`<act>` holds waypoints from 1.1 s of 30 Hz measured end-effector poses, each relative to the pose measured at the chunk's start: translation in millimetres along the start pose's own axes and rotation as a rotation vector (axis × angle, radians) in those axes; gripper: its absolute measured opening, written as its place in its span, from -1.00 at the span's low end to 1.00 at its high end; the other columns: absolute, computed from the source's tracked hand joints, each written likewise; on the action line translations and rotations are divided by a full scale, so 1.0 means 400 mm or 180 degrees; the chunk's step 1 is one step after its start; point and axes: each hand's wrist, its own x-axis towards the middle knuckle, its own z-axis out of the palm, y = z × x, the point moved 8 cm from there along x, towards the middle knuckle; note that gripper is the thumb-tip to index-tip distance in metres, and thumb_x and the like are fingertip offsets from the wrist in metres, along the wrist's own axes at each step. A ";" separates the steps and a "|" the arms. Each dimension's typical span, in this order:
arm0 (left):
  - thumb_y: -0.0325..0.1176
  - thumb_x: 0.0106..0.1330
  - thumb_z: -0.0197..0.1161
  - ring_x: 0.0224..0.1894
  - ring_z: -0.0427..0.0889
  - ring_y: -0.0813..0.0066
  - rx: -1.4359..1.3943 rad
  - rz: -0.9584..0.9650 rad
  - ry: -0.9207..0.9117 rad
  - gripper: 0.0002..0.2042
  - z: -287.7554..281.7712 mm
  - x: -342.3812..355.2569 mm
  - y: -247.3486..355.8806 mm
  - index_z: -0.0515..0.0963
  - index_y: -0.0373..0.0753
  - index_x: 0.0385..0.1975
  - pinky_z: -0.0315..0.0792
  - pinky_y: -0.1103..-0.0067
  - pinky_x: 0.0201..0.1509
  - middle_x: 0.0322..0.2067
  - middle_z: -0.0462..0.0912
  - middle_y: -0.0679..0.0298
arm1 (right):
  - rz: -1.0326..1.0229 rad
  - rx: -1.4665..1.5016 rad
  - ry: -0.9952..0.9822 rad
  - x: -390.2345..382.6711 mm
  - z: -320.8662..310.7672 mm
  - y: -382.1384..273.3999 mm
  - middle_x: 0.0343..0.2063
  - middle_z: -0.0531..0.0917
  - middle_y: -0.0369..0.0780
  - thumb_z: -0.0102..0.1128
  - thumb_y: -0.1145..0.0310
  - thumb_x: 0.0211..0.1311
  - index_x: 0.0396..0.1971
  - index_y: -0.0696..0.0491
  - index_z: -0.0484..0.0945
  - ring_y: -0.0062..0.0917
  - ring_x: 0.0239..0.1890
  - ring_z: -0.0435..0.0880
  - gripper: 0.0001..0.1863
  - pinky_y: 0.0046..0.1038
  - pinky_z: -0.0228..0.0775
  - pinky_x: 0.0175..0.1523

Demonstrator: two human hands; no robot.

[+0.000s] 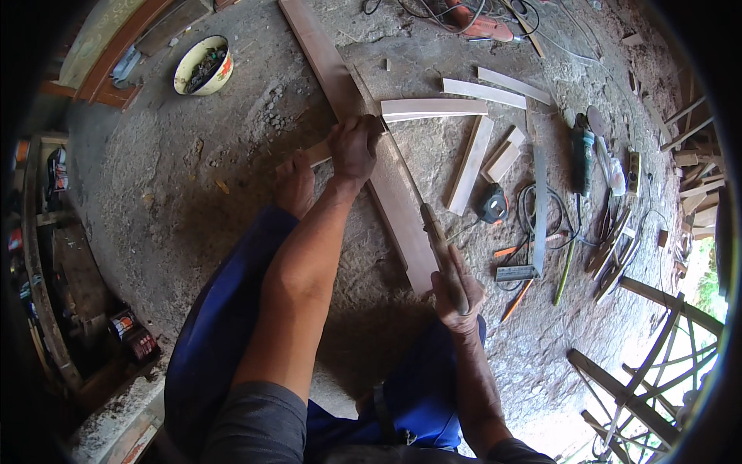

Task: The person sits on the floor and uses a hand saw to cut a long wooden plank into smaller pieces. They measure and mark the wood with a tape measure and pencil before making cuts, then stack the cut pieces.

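Observation:
A long pale wooden board (398, 224) runs slantwise across the floor in front of me, from the far left toward my knees. My left hand (355, 148) is closed over its middle, the fingers curled at the edge. My right hand (459, 297) grips the handle of a handsaw (434, 232). The saw's thin blade, seen nearly edge-on, stretches forward along the board's right side to near my left fingers. Whether its teeth touch wood cannot be made out. A short wood piece (318, 153) lies crosswise beside my bare foot (295, 184).
Cut wood strips (435, 107) lie to the right, near a tape measure (492, 204), a try square (539, 209), pencils and an angle grinder (583, 155). An enamel bowl (203, 68) stands far left. A red power tool (481, 22) with cords lies at the back.

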 end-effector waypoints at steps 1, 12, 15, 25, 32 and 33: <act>-0.37 0.15 0.39 0.00 0.54 0.06 0.0038 -0.0080 0.0016 -0.63 0.001 -0.002 -0.004 0.55 -0.15 -0.02 0.35 0.19 0.10 -0.10 0.59 0.18 | -0.0302 -0.0095 0.0262 0.001 -0.022 -0.024 -0.02 0.69 -0.01 0.38 0.56 0.02 0.06 0.24 0.58 -0.26 -0.24 0.79 -0.49 -0.43 0.64 -0.30; -0.47 0.22 0.18 -0.24 0.59 0.11 -0.0819 0.0370 -0.0278 -0.83 -0.057 0.047 -0.043 0.60 -0.25 -0.20 0.48 0.33 -0.12 -0.35 0.59 0.11 | -0.0633 0.0759 0.0286 -0.008 -0.101 -0.011 -0.17 0.71 -0.17 0.30 0.56 0.01 0.12 0.14 0.55 -0.29 -0.26 0.76 -0.44 -0.31 0.65 -0.14; -0.52 0.28 0.20 -0.02 0.52 -0.01 -0.0213 -0.0473 -0.0205 -0.65 -0.217 0.135 -0.116 0.42 -0.36 0.07 0.42 0.25 0.09 -0.02 0.43 -0.02 | -0.1196 -0.0058 -0.0301 -0.023 -0.037 -0.017 -0.25 0.65 -0.32 0.20 0.39 0.11 0.24 -0.09 0.49 -0.41 -0.19 0.71 -0.41 -0.34 0.61 -0.08; -0.54 0.27 0.14 0.08 0.47 0.00 0.0166 0.0724 0.0002 -0.56 -0.687 0.371 0.360 0.32 -0.30 0.18 0.36 0.25 0.20 0.06 0.37 -0.04 | -0.1932 -0.1191 -0.1121 -0.061 0.233 0.072 -0.20 0.53 -0.38 -0.01 0.26 0.29 0.34 -0.38 0.31 -0.51 -0.05 0.58 -0.41 -0.39 0.43 -0.02; -0.58 0.20 0.11 -0.04 0.47 0.36 -0.0643 0.0902 -0.1058 -0.68 -0.630 0.280 0.706 0.47 -0.28 -0.01 0.37 0.47 0.11 -0.09 0.44 0.15 | -0.1138 -0.1480 -0.1450 -0.115 0.267 0.061 -0.11 0.50 -0.34 0.01 0.23 0.32 0.31 -0.40 0.38 -0.44 0.03 0.50 -0.47 -0.25 0.22 0.22; -0.58 0.18 0.12 -0.04 0.46 0.34 -0.0809 0.1011 -0.1084 -0.69 -0.626 0.252 0.751 0.47 -0.28 -0.04 0.36 0.46 0.11 -0.09 0.43 0.13 | -0.0812 -0.1101 -0.1144 -0.102 0.226 0.049 -0.06 0.50 -0.29 0.01 0.19 0.33 0.33 -0.39 0.35 -0.39 0.07 0.49 -0.46 -0.23 0.25 0.20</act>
